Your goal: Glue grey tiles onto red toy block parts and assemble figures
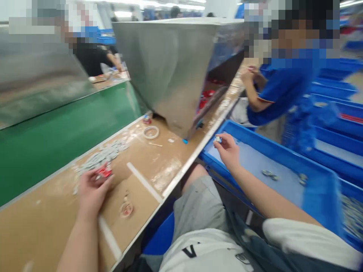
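Note:
Over the brown workbench [62, 223], my left hand [92, 189] is closed around a small red plastic part [104, 170] with some white on it. Just beyond that hand lies a spread of small flat grey pieces [104, 155]. Out to the right, my right hand [229, 152] pinches a small white and blue piece [217, 139] between thumb and fingertips, above the near end of a blue tray [283, 151]. The exact kind of either held part is too small to make out. A few small roundish parts [270, 175] lie in the tray.
A large sheet-metal hopper [167, 68] holding red parts [207, 99] stands on the bench. Near it lies a tape roll [151, 132]; a small ring-shaped item [126, 209] is closer. A green panel [65, 117] borders the left. A co-worker in blue [292, 87] sits beyond the tray.

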{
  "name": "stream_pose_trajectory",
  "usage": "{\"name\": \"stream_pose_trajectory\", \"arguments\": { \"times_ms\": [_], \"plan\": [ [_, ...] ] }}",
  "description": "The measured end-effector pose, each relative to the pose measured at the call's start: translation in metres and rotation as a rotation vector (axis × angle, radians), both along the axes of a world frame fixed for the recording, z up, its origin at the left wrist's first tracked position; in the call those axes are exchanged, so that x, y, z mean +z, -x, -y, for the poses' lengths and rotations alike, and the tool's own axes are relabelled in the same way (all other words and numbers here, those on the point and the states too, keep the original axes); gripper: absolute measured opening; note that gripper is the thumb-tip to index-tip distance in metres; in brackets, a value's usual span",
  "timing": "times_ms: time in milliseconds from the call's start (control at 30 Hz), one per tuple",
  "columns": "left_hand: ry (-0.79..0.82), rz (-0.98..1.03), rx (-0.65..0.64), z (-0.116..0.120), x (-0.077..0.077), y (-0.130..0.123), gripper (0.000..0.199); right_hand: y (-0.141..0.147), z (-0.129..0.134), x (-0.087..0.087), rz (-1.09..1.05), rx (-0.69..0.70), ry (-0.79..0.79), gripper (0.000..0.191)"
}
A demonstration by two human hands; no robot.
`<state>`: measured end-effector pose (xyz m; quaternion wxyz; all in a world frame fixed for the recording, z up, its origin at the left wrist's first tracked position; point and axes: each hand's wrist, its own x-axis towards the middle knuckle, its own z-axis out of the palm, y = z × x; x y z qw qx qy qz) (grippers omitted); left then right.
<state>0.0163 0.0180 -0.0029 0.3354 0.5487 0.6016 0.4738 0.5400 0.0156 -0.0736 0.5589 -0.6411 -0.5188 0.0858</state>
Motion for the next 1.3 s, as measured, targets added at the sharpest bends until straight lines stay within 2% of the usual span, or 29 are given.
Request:
{"name": "stream_pose_trajectory", "arguments": {
  "times_ms": [67,200,267,333,433,500,600,767,900,1100,1200,1300],
  "plan": [
    [-0.019,0.077,0.033,0.012,0.001,0.013,0.075,0.064,-0.008,0.023,-0.102,0.375,-0.107,0.033],
    [-0.024,0.152,-0.053,0.017,0.001,0.013,0.068,0.206,-0.033,0.067,-0.396,0.915,0.004,0.041],
    [-0.048,0.167,-0.055,0.018,0.001,0.012,0.068,0.269,-0.053,0.079,-0.511,1.072,0.097,0.049],
    [-0.076,0.162,-0.039,0.020,0.000,0.015,0.071,0.317,-0.072,0.081,-0.607,1.196,0.180,0.059],
    [-0.095,0.109,-0.010,0.022,-0.004,0.021,0.076,0.361,-0.088,0.070,-0.730,1.259,0.265,0.073],
    [-0.108,0.027,-0.005,0.022,-0.005,0.025,0.071,0.372,-0.089,0.059,-0.756,1.256,0.309,0.075],
    [-0.144,-0.116,-0.017,0.020,-0.006,0.024,0.061,0.371,-0.086,0.048,-0.718,1.263,0.341,0.074],
    [-0.137,-0.205,-0.033,0.017,-0.007,0.017,0.057,0.364,-0.080,0.043,-0.650,1.251,0.355,0.073],
    [-0.047,-0.012,-0.078,0.017,-0.007,0.014,0.063,0.359,-0.079,0.048,-0.543,1.209,0.272,0.071],
    [0.103,0.380,-0.217,0.018,-0.003,0.016,0.076,0.348,-0.079,0.052,-0.217,1.152,-0.106,0.055],
    [0.205,0.466,-0.232,0.017,-0.005,0.016,0.079,0.347,-0.079,0.049,-0.055,1.182,-0.221,0.052],
    [0.262,0.480,-0.183,0.015,-0.010,0.017,0.082,0.347,-0.077,0.047,0.086,1.243,-0.327,0.046]
  ]
}}
